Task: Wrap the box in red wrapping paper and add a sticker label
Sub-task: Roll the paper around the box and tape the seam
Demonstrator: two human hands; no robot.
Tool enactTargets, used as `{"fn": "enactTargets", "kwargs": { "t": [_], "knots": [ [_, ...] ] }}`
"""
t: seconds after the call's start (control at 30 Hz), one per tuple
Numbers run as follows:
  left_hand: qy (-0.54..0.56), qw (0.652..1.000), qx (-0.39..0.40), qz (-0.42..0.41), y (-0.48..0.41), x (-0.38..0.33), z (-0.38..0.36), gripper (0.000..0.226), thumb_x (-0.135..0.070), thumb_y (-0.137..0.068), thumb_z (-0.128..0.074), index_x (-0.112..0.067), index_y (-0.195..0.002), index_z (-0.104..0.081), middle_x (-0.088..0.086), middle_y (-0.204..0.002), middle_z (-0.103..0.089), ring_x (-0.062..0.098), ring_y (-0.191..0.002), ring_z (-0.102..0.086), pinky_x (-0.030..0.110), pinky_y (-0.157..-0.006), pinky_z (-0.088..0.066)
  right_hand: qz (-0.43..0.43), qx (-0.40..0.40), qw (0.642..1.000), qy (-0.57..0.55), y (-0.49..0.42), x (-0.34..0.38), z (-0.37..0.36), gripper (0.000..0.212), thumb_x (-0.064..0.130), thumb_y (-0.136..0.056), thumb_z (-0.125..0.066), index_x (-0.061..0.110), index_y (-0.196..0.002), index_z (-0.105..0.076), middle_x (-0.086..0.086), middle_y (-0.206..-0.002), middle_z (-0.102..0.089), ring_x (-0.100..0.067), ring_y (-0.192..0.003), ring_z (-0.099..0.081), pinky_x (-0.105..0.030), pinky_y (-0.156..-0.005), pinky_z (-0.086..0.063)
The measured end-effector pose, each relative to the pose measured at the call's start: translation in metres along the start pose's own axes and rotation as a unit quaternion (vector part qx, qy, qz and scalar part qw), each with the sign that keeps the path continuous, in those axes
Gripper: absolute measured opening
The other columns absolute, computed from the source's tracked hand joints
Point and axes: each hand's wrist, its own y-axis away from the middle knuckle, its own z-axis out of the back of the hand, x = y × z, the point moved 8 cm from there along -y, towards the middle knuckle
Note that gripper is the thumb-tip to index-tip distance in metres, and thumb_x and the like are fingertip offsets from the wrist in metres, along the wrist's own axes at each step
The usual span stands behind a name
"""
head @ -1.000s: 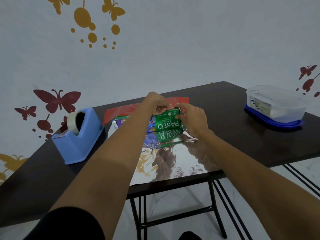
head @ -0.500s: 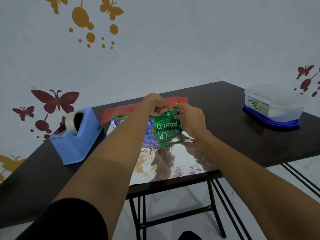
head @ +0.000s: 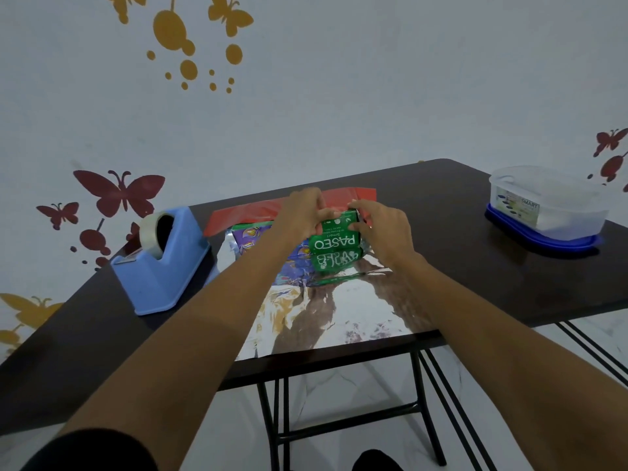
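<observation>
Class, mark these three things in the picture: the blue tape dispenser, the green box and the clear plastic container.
blue tape dispenser (head: 159,277), head view, on its blue side wall.
green box (head: 334,242), head view, on the printed front face.
clear plastic container (head: 571,215), head view, on its clear side wall.

We count one green printed box (head: 334,241), one red wrapping paper sheet (head: 244,215), one blue plastic tape dispenser (head: 159,273), one clear lidded tub (head: 560,205).
</observation>
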Motion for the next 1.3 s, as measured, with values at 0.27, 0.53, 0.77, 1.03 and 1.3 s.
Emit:
{"fn": "enactTargets", "kwargs": {
  "t": [0.27,0.53,0.77,1.03,1.3],
  "knots": [
    [-0.138,0.985,-0.014,-0.104,0.01,-0.011,-0.009,0.021,-0.024,-0.094,-0.056,-0.006,-0.097,-0.049,0.013,-0.074,-0.065,0.026,-0.065,-0.061,0.039,-0.067,-0.05,0.017,0.017,1.0,0.013,-0.003,-0.001,-0.002,0.035,0.024,-0.089,-0.062,0.024,-0.123,-0.059,0.003,-0.121,-0.064,-0.018,-0.103,-0.06,-0.039,-0.106,-0.025],
    [-0.136,0.985,0.002,-0.107,0.011,-0.009,-0.005,0.037,-0.023,-0.091,-0.061,-0.015,-0.127,-0.06,0.01,-0.11,-0.07,0.025,-0.091,-0.064,0.032,-0.083,-0.046,0.015,0.012,1.0,0.015,-0.004,0.0,-0.001,0.034,0.022,-0.088,-0.061,0.024,-0.122,-0.059,0.003,-0.121,-0.064,-0.018,-0.106,-0.059,-0.038,-0.106,-0.024],
    [-0.028,0.996,-0.002,-0.086,0.041,0.008,0.026,0.035,-0.041,-0.086,-0.064,-0.02,-0.114,-0.068,0.007,-0.095,-0.073,0.027,-0.079,-0.067,0.04,-0.08,-0.053,0.033,0.037,0.997,0.058,-0.004,0.005,-0.001,0.046,0.024,-0.091,-0.058,0.027,-0.135,-0.046,0.002,-0.128,-0.059,-0.019,-0.11,-0.059,-0.042,-0.11,-0.018],
    [0.063,0.955,0.275,-0.092,0.152,0.034,-0.011,0.029,-0.013,-0.064,-0.086,-0.012,-0.087,-0.069,0.0,-0.084,-0.066,0.007,-0.078,-0.056,0.013,-0.064,-0.041,0.066,-0.006,0.99,0.124,-0.002,0.014,0.002,0.074,0.028,-0.087,-0.063,0.028,-0.148,-0.022,-0.003,-0.15,-0.032,-0.023,-0.132,-0.039,-0.047,-0.109,-0.025],
    [0.087,0.967,0.216,-0.102,0.144,0.034,0.001,0.004,-0.009,-0.08,-0.073,-0.012,-0.078,-0.074,-0.008,-0.067,-0.066,0.0,-0.06,-0.055,0.014,-0.061,-0.043,0.128,0.157,0.973,-0.107,0.024,0.071,-0.013,0.047,0.053,-0.086,-0.055,0.011,-0.103,-0.07,-0.002,-0.107,-0.069,-0.02,-0.098,-0.062,-0.039,-0.093,-0.046]
  ]
}}
